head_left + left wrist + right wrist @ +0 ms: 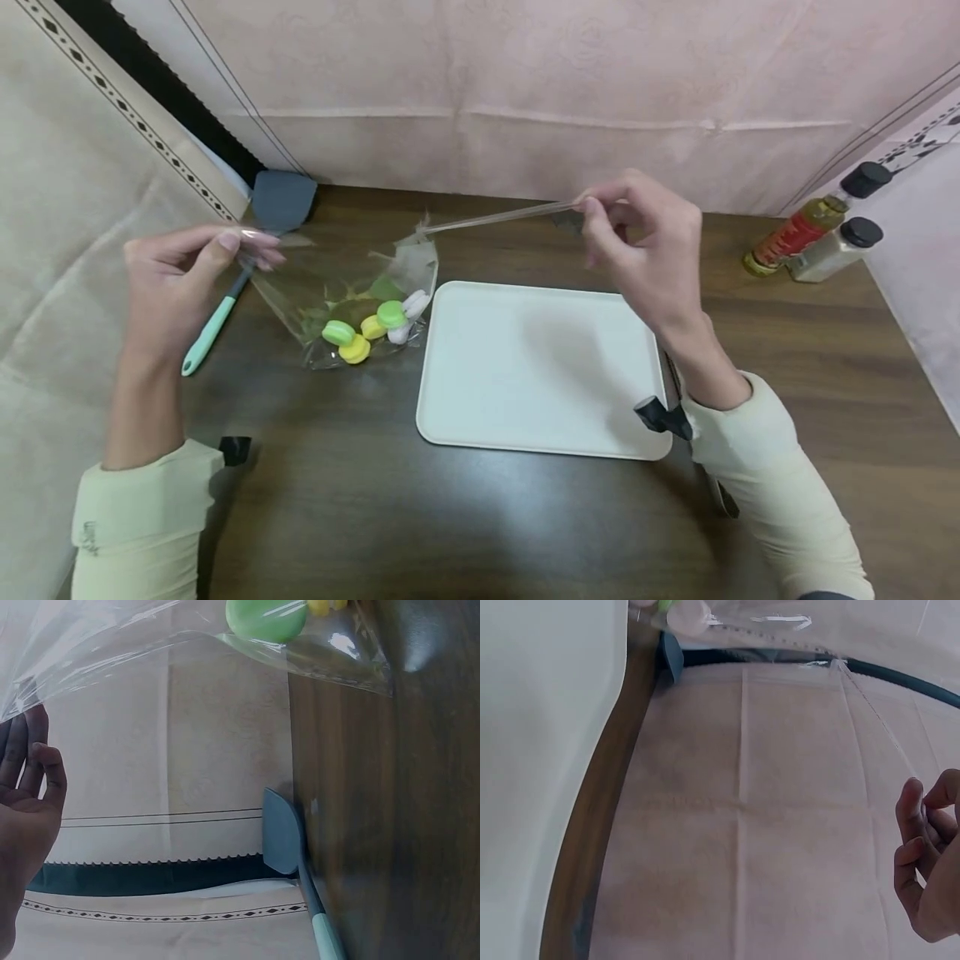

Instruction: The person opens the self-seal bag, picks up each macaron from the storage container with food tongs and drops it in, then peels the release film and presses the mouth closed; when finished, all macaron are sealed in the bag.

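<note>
A clear plastic bag (300, 304) hangs over the left of the table. Inside are green, yellow and pale macaron-shaped pieces (355, 349) and some leafy green (386, 288). My left hand (176, 271) pinches the bag's left upper edge between thumb and fingers. From the bag's right upper corner a thin clear strip (502, 218) stretches taut to my right hand (645, 242), which pinches its end between thumb and forefinger. In the left wrist view a green piece (266, 619) shows through the film. The right wrist view has the strip running from the bag to my fingertips (913, 787).
A white tray (540, 367) lies on the wooden table, below my right hand. Behind the left hand is a spatula (283, 200) with a grey-blue head and mint handle. An oil bottle (806, 229) and a black-capped shaker (832, 250) stand at the far right. Cloth hangs behind.
</note>
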### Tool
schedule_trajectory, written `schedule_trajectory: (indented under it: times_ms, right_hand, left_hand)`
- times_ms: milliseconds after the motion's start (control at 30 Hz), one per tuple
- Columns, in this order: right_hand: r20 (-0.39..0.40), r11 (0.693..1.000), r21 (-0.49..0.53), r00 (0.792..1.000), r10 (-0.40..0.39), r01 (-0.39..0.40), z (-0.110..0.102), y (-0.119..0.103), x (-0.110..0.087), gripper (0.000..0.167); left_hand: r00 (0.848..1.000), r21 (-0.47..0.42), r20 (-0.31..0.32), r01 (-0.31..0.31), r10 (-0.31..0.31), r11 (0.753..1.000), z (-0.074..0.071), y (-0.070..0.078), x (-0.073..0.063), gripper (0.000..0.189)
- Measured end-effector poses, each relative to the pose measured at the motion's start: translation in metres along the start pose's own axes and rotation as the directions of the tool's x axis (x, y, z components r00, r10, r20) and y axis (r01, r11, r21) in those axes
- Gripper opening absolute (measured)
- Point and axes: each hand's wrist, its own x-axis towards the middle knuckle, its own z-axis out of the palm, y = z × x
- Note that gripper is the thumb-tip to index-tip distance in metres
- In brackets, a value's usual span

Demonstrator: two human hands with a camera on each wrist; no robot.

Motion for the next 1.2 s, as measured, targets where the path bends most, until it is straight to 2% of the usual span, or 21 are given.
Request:
schedule_trajectory:
  times_ms: [67,167,367,500,600,700,733,800,867,900,967,1033,1100,1200]
  right_hand:
    - [-0.034,0.999,-0.001,0.999,0.033,-0.033,-0.006,-0.003,-0.002,0.015]
    - [-0.069,0.997,-0.012,0.995,0.076,-0.077,-0.014,-0.006,-0.004,0.015]
    - [-0.123,0.995,-0.044,0.989,0.087,-0.093,-0.028,-0.008,-0.006,0.017]
    - [-0.143,0.992,-0.074,0.986,0.086,-0.097,-0.036,-0.007,-0.008,0.018]
    - [-0.178,0.986,-0.095,0.977,0.116,-0.134,-0.044,-0.006,-0.013,0.017]
    - [-0.219,0.981,-0.077,0.963,0.155,-0.175,-0.055,-0.003,-0.016,0.018]
    - [-0.215,0.977,-0.090,0.962,0.170,-0.192,-0.061,-0.002,-0.018,0.018]
    - [-0.159,0.966,-0.142,0.968,0.192,-0.214,-0.072,0.001,-0.020,0.017]
    - [-0.050,0.938,-0.259,0.973,0.226,-0.231,-0.085,0.005,-0.025,0.014]
    - [0.018,0.917,-0.326,0.968,0.249,-0.229,-0.091,0.007,-0.028,0.012]
    - [0.157,0.873,-0.440,0.939,0.306,-0.211,-0.104,0.013,-0.036,0.010]
    - [0.266,0.829,-0.525,0.889,0.373,-0.191,-0.115,0.019,-0.045,0.010]
    - [0.362,0.799,-0.576,0.822,0.440,-0.174,-0.125,0.025,-0.052,0.010]
    - [0.473,0.771,-0.613,0.701,0.534,-0.174,-0.136,0.035,-0.057,0.010]
  left_hand:
    - [1.000,-0.043,-0.005,-0.001,0.001,0.999,-0.001,-0.002,0.000,0.021]
    - [1.000,-0.062,-0.011,-0.002,0.002,0.998,-0.003,-0.003,0.000,0.022]
    - [1.000,-0.018,-0.020,0.005,-0.005,1.000,-0.007,-0.005,-0.001,0.022]
    - [1.000,-0.022,0.004,0.011,-0.011,1.000,-0.006,-0.007,0.000,0.022]
    - [1.000,-0.016,0.020,0.018,-0.018,1.000,-0.005,-0.007,0.002,0.023]
    - [1.000,-0.002,0.006,0.015,-0.015,1.000,-0.003,-0.007,0.002,0.023]
    - [1.000,0.005,0.001,0.009,-0.009,1.000,-0.003,-0.007,0.002,0.023]
    - [1.000,0.017,0.008,0.006,-0.006,1.000,-0.001,-0.005,0.002,0.023]
    - [0.999,0.016,0.032,0.008,-0.009,1.000,0.000,-0.004,0.002,0.021]
    - [0.999,0.017,0.045,0.010,-0.011,1.000,0.001,-0.003,0.002,0.021]
    - [0.998,0.020,0.063,0.014,-0.015,1.000,0.003,-0.003,0.003,0.021]
    - [0.998,0.015,0.061,0.014,-0.014,1.000,0.005,-0.004,0.004,0.021]
    - [0.999,0.000,0.049,0.014,-0.014,1.000,0.005,-0.004,0.003,0.021]
    - [0.999,-0.026,0.041,0.013,-0.012,1.000,0.003,-0.004,0.001,0.021]
